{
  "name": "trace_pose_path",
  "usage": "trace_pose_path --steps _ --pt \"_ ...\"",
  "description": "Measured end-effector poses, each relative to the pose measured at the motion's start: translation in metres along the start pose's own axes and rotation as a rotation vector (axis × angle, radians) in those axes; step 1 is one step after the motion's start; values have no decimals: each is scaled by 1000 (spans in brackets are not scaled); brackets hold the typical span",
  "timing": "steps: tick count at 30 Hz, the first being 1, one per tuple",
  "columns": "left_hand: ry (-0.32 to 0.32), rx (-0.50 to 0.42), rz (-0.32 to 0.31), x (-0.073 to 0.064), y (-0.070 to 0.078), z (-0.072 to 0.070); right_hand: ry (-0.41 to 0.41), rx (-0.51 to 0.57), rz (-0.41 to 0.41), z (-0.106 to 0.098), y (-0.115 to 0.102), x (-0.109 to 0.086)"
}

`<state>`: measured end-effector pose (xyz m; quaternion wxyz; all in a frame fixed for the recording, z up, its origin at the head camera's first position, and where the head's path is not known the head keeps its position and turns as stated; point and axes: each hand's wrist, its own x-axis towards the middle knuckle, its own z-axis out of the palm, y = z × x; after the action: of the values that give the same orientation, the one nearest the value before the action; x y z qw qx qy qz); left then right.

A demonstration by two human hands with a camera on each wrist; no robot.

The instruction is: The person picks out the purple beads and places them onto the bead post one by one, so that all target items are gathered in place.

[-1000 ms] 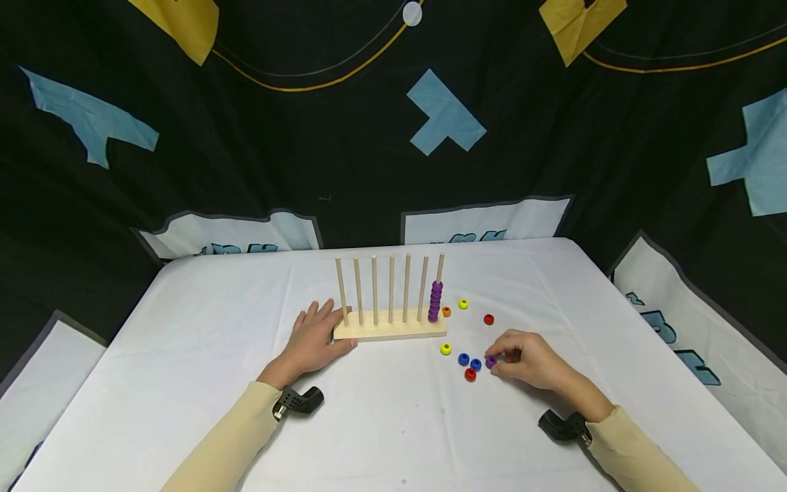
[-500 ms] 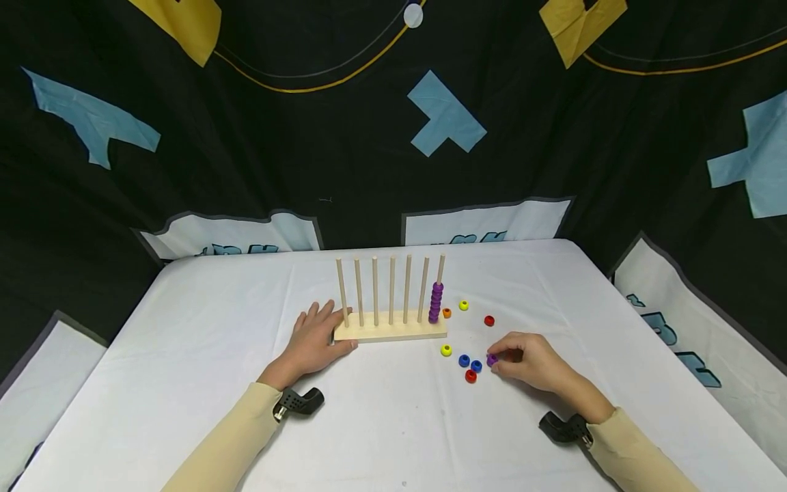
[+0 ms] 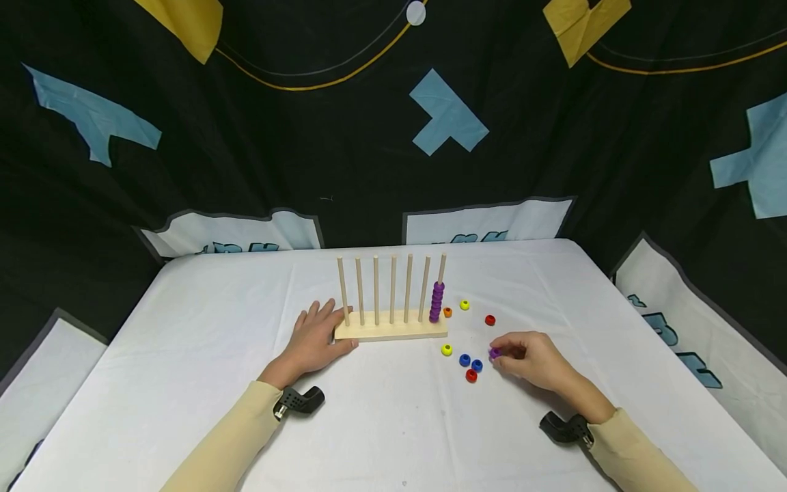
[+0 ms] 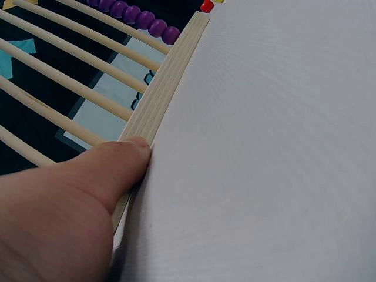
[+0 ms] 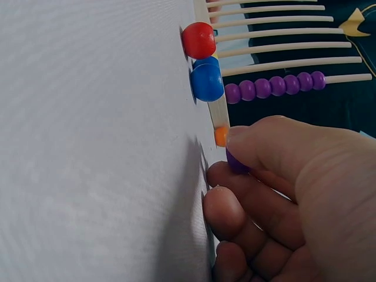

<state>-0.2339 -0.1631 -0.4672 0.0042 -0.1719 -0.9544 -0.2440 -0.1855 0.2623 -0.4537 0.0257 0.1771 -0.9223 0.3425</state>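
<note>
A wooden peg stand [image 3: 390,333] with upright pegs stands on the table; its rightmost peg carries a stack of purple beads [image 3: 436,302]. At its left end my left hand [image 3: 315,338] grips the base, thumb along the front edge and index finger behind. The left wrist view shows that thumb [image 4: 120,164] against the wood. To the right of the loose beads, my right hand [image 3: 531,359] pinches a single purple bead [image 3: 495,353] between thumb and fingers. In the right wrist view the thumb mostly covers this purple bead [image 5: 236,163].
Loose beads lie right of the stand: two blue [image 3: 464,359], a red one [image 3: 471,376] beside them, a yellow one [image 3: 447,350], and farther back an orange [image 3: 447,312], another yellow [image 3: 464,305] and another red [image 3: 490,320]. A white cloth [image 3: 381,417] covers the table.
My right hand has pinched the purple bead and drawn it slightly away from the blue beads, a little up and to the right. The left hand keeps its place on the stand.
</note>
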Motion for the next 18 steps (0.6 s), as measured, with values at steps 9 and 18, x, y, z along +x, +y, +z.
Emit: trace_pose_path --steps 9,18 --pt "1 4 -1 0 1 -1 13 8 2 1 2 1" --pt "-4 1 -5 0 0 0 42 10 15 2 1 1"
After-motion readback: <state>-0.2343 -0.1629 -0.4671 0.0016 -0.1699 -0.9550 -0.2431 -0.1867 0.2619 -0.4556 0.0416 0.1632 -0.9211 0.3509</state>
